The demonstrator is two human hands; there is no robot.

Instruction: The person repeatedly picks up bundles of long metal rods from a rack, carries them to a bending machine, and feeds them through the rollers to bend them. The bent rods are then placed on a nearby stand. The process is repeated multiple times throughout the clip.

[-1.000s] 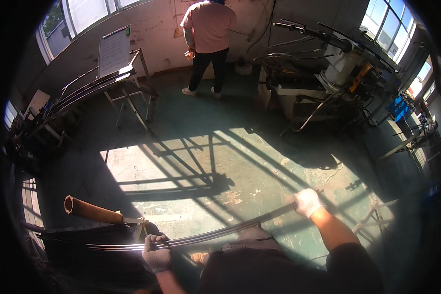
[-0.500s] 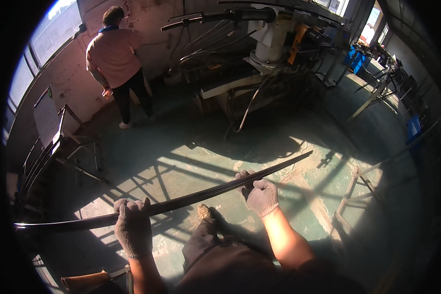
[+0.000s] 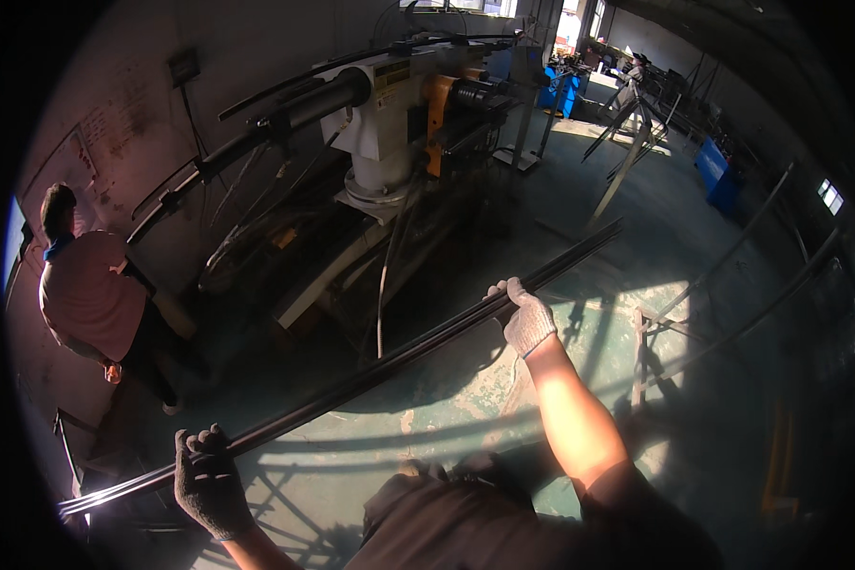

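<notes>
A bundle of long, thin dark strips (image 3: 370, 372) spans the view, slanting from the lower left up to the right. Both of my hands wear grey knitted gloves. My left hand (image 3: 209, 486) is closed around the bundle near its left end, which shines in the light. Farther up, my right hand (image 3: 526, 317) grips it with fingers beneath and thumb on top. The strips lie side by side, with their right ends slightly apart. I hold them off the floor in front of my body.
A large machine (image 3: 375, 123) with a white column and long arms stands ahead. A person in a pink top (image 3: 95, 294) is at the wall on the left. Metal frames (image 3: 641, 351) stand to the right, with a blue box (image 3: 717, 176) farther back.
My view has swung to the right, so the machine and the person now sit farther left. The bundle tilts more steeply, its right end higher. Both hands keep their hold.
</notes>
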